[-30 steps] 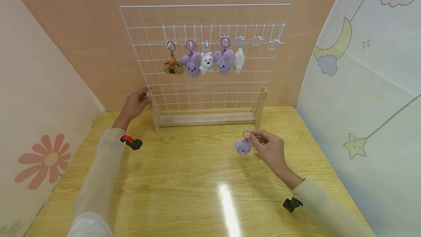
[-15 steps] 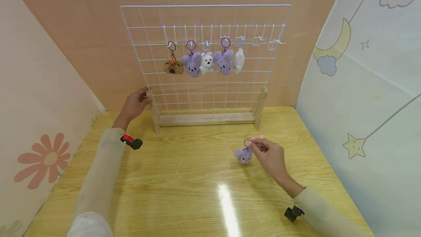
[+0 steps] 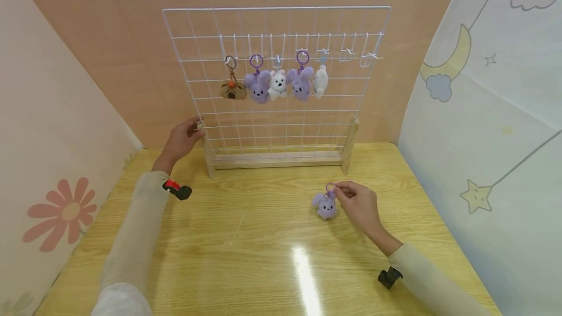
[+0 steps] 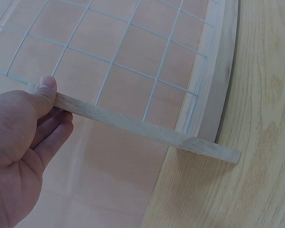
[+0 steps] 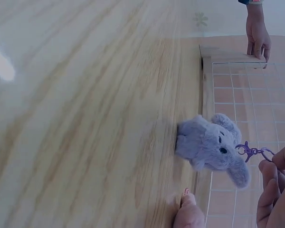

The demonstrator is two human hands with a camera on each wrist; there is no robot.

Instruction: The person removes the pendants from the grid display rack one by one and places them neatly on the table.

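Observation:
My right hand (image 3: 359, 205) pinches the purple ring (image 5: 267, 153) of a purple plush keychain (image 3: 326, 206) low over the table's right half. The plush (image 5: 211, 145) hangs upright below the ring, its feet at or just above the wood; I cannot tell whether they touch. At the rack's left side my left hand (image 3: 181, 139) grips the top of the wooden upright (image 4: 128, 122), thumb on one face and fingers curled on the other. Several plush keychains hang in a row on the white wire grid (image 3: 276, 126): a brown one (image 3: 232, 90), purple ones (image 3: 259, 86) and white ones (image 3: 277, 84).
Bare white hooks (image 3: 371, 56) stick out at the grid's right end. A pink plush-like thing (image 5: 189, 216) lies on the table near the right hand, mostly hidden in the head view. The wooden table (image 3: 246, 257) runs between printed side walls (image 3: 491, 111).
My right hand has lowered the purple plush keychain slightly toward the table, and the plush now hangs straighter. My left hand stays on the rack's upright.

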